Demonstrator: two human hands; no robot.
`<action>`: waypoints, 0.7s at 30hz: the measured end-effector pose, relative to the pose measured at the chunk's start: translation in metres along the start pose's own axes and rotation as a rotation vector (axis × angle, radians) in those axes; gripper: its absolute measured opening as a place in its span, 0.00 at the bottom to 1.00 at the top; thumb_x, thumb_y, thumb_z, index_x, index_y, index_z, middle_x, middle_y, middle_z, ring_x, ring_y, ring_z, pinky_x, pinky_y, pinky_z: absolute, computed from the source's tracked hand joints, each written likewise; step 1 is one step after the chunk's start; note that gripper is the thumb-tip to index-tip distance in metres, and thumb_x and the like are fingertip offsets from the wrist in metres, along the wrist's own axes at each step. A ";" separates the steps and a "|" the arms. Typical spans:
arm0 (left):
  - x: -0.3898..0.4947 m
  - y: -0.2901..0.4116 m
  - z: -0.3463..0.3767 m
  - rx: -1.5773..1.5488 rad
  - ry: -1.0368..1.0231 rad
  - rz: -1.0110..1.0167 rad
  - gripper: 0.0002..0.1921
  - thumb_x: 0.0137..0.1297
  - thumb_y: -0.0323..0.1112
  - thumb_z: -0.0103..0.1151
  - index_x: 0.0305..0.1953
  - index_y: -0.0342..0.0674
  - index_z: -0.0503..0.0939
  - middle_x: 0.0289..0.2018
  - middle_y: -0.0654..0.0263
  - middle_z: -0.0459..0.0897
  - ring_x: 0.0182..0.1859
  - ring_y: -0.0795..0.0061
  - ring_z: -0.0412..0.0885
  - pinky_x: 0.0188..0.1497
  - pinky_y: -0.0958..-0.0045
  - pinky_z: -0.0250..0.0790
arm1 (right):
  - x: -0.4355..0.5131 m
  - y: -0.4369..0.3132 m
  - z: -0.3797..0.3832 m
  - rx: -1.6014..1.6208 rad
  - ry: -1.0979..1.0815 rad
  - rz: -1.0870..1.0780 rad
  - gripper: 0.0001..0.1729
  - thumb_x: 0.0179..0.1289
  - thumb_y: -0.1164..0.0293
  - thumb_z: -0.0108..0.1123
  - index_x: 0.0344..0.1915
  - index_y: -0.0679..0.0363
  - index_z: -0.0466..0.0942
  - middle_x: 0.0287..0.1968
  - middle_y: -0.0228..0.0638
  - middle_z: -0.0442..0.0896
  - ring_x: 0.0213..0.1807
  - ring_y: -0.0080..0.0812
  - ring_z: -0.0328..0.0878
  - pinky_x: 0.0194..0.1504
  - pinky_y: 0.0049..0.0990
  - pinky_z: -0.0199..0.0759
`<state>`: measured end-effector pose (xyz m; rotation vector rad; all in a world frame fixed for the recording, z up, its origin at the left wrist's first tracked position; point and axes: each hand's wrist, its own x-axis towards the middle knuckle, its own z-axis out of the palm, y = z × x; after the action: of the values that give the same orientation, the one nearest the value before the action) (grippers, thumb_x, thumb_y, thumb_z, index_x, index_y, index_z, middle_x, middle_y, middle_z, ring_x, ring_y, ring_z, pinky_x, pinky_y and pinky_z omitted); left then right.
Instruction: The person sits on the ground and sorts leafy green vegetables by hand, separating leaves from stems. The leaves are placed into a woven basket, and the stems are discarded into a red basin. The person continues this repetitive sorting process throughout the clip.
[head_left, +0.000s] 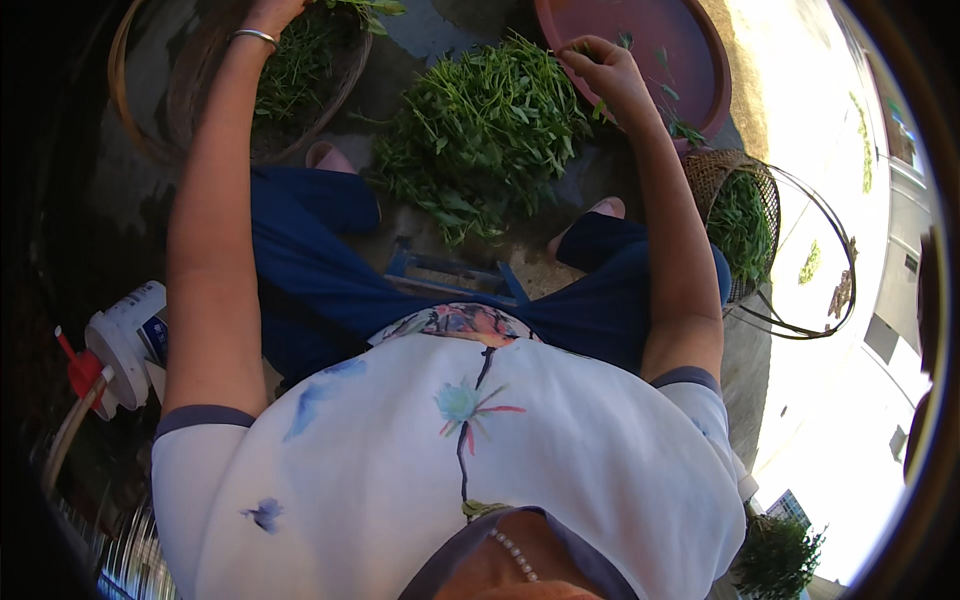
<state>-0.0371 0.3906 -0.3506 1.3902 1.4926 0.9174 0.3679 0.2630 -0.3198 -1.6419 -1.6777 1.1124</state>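
Observation:
My left hand (276, 13), with a silver bangle at the wrist, is at the top edge above a round basket (346, 90) with cut greens (296, 75) in it. Its fingertips are cut off by the frame; a bunch of leafy stems (367, 10) sticks out beside them, seemingly in its grip. My right hand (611, 71) pinches a small green piece, partly hidden by the fingers, between the large pile of leafy greens (487, 135) and a reddish plastic basin (720, 67). The pile lies on the ground between my feet.
A few loose leaves (667, 82) lie in the basin. By my right knee a woven basket (712, 169) with a hoop handle (846, 292) holds more greens (739, 225). A blue stool frame (450, 274) shows between my legs. A white bucket (124, 345) stands on the left.

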 end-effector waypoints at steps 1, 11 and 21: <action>0.018 -0.040 -0.032 0.282 0.053 0.107 0.11 0.61 0.34 0.53 0.44 0.40 0.76 0.37 0.65 0.79 0.37 0.73 0.74 0.37 0.72 0.68 | 0.002 0.004 0.005 -0.023 -0.016 0.017 0.11 0.59 0.65 0.58 0.37 0.60 0.79 0.24 0.19 0.73 0.24 0.11 0.63 0.26 0.16 0.56; 0.026 -0.088 -0.093 0.839 0.140 0.216 0.19 0.59 0.40 0.56 0.52 0.46 0.71 0.49 0.60 0.74 0.51 0.64 0.71 0.50 0.62 0.67 | 0.029 0.097 0.101 -0.351 -0.026 0.315 0.16 0.48 0.59 0.59 0.32 0.60 0.80 0.28 0.38 0.82 0.33 0.37 0.79 0.38 0.33 0.71; 0.012 -0.117 -0.160 0.598 0.135 -0.012 0.25 0.61 0.45 0.55 0.60 0.53 0.66 0.58 0.61 0.68 0.59 0.62 0.67 0.56 0.58 0.65 | 0.024 0.097 0.170 -0.505 0.178 0.503 0.20 0.48 0.55 0.60 0.35 0.59 0.79 0.37 0.45 0.81 0.40 0.46 0.78 0.41 0.41 0.71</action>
<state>-0.2280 0.3982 -0.4055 1.7572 1.9783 0.5817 0.2750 0.2469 -0.4925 -2.5025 -1.5486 0.7437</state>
